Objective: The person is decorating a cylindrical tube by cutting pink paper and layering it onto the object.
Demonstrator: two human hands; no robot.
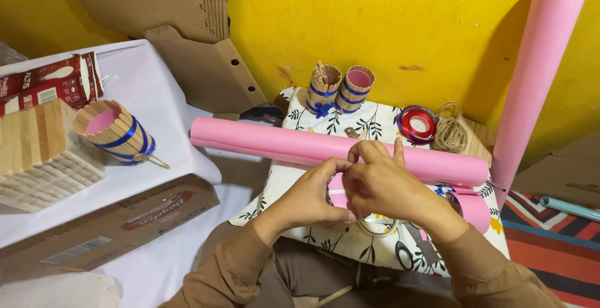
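My left hand (pixel 310 196) and my right hand (pixel 382 183) meet over a leaf-print cloth (pixel 294 203), both pinching a small piece of pink paper (pixel 336 189) between their fingertips. A pink paper roll (pixel 275 142) lies across the cloth just behind the hands. Under my right hand a tape ring (pixel 377 226) partly shows. More curled pink paper (pixel 475 209) lies to the right of my right wrist.
Two stick-built cups with blue ribbon (pixel 339 88) stand at the back. Ribbon spools (pixel 417 123) and a twine ball (pixel 450 134) sit right of them. A tall pink roll (pixel 539 76) leans on the yellow wall. Left: a third stick cup (pixel 115 131), stacked sticks (pixel 37 151), cardboard boxes (pixel 106 227).
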